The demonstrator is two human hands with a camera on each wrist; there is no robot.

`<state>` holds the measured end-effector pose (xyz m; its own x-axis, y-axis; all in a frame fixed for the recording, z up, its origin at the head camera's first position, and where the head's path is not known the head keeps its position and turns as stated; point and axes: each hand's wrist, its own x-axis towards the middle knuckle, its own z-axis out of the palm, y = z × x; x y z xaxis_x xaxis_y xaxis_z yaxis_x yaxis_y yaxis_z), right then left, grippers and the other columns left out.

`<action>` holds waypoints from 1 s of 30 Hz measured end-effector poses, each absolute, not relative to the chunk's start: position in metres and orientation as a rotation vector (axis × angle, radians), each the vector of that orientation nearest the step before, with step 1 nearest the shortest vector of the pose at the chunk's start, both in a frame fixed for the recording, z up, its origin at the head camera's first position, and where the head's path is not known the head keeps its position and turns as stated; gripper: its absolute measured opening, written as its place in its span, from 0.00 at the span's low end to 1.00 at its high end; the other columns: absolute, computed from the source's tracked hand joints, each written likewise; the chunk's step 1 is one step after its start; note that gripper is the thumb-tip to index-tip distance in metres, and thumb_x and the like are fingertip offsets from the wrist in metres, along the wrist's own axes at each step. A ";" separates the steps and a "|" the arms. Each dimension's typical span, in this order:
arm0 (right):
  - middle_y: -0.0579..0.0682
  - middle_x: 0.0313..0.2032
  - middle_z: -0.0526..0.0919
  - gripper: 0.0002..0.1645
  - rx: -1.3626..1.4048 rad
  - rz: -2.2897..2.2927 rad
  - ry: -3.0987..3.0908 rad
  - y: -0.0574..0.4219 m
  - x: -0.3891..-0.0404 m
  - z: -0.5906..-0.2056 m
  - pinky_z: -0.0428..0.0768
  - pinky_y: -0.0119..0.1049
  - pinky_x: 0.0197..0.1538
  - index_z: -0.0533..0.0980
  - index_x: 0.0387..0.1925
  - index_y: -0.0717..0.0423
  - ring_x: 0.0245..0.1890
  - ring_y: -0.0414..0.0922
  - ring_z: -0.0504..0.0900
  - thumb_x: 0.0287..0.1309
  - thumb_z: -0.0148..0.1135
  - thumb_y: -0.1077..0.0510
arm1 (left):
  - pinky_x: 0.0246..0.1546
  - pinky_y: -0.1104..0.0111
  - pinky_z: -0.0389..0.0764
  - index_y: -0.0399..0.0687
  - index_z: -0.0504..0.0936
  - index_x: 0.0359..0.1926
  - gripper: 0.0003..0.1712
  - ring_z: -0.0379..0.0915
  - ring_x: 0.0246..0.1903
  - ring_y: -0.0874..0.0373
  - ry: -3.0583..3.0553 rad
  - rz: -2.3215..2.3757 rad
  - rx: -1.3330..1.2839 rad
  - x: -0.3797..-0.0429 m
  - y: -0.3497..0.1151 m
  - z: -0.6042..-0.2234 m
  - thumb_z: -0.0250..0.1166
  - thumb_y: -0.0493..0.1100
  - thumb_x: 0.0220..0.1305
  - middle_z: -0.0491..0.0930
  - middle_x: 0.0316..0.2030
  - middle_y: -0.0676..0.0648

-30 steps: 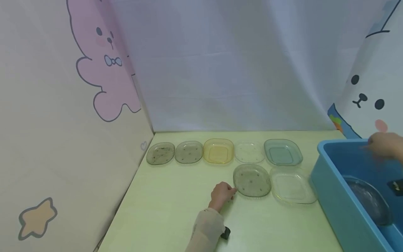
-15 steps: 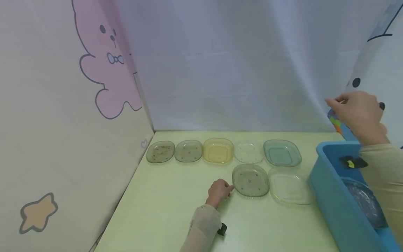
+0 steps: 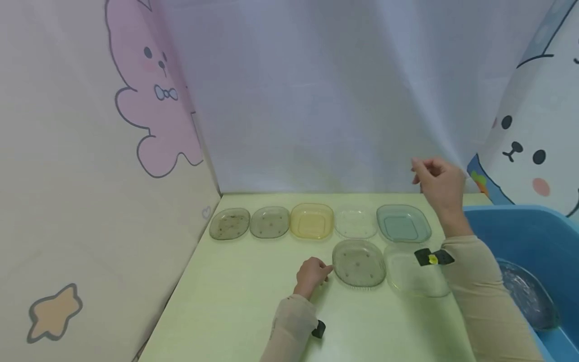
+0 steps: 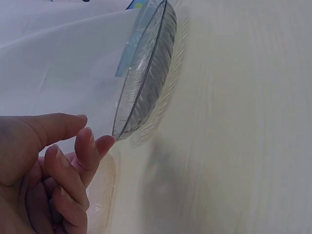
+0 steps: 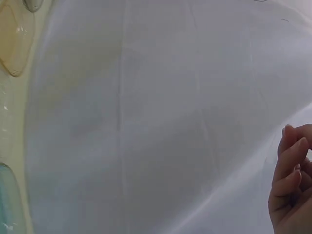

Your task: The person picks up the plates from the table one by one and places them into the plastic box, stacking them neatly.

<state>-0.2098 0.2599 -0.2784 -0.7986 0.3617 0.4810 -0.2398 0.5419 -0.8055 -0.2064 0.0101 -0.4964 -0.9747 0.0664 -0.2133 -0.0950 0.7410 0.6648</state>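
My left hand [image 3: 312, 275] rests beside a grey-green see-through plate [image 3: 359, 264] in the front row. In the left wrist view one fingertip touches that plate's rim [image 4: 117, 134], while the thumb and other fingers stay loosely bent, pinching nothing. My right hand [image 3: 441, 188] hangs in the air above the back right of the table, fingers loosely curled and holding nothing. Its forearm partly covers a clear, yellow-tinted plate [image 3: 407, 281]. Along the back stand two greyish plates [image 3: 229, 224], a yellow plate [image 3: 312, 221], a clear plate [image 3: 356, 222] and a blue-green plate [image 3: 404, 223].
A deep blue tub [image 3: 520, 213] stands at the table's right side, with a dark see-through dish [image 3: 529, 294] inside. Behind the pale yellow-green table [image 3: 235, 301] hangs a white cloth [image 3: 316, 100]. A wall with cartoon figures [image 3: 169, 125] borders the left.
My right hand has risen out of the blue tub and moved left, over the table's back right. The left hand has stayed by the grey-green plate's rim.
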 end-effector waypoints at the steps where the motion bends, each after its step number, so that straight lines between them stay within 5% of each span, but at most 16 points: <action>1: 0.28 0.11 0.72 0.12 -0.080 1.287 -2.158 0.258 -0.208 -0.291 0.64 0.27 0.15 0.76 0.21 0.42 0.10 0.34 0.69 0.58 0.58 0.45 | 0.18 0.70 0.63 0.46 0.82 0.24 0.17 0.67 0.14 0.61 2.715 1.058 -0.025 -0.206 0.010 -0.498 0.61 0.53 0.59 0.77 0.15 0.53; 9: 0.37 0.11 0.75 0.15 -0.174 1.345 -2.237 0.251 -0.188 -0.398 0.66 0.29 0.17 0.78 0.23 0.50 0.10 0.37 0.69 0.58 0.58 0.46 | 0.18 0.70 0.63 0.47 0.82 0.23 0.16 0.68 0.14 0.62 2.710 1.050 -0.024 -0.202 0.012 -0.506 0.62 0.53 0.58 0.76 0.14 0.54; 15: 0.33 0.11 0.73 0.20 -0.313 1.267 -2.362 0.262 -0.167 -0.454 0.64 0.29 0.16 0.79 0.27 0.59 0.11 0.35 0.68 0.59 0.57 0.46 | 0.18 0.70 0.64 0.47 0.82 0.21 0.17 0.67 0.14 0.61 2.696 1.055 -0.049 -0.203 0.015 -0.507 0.62 0.53 0.58 0.76 0.14 0.53; 30: 0.33 0.11 0.73 0.23 -0.297 1.269 -2.384 0.266 -0.155 -0.494 0.64 0.37 0.14 0.78 0.24 0.60 0.10 0.35 0.67 0.58 0.57 0.42 | 0.17 0.70 0.62 0.48 0.79 0.15 0.19 0.63 0.15 0.61 2.672 1.080 -0.071 -0.213 0.020 -0.509 0.62 0.52 0.58 0.73 0.13 0.53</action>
<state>-0.1546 0.2663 -0.4944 -0.8883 0.3760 0.2637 -0.0089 0.5599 -0.8285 -0.2135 0.0196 -0.5087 -0.9656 0.0511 -0.2550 -0.1405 0.7227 0.6768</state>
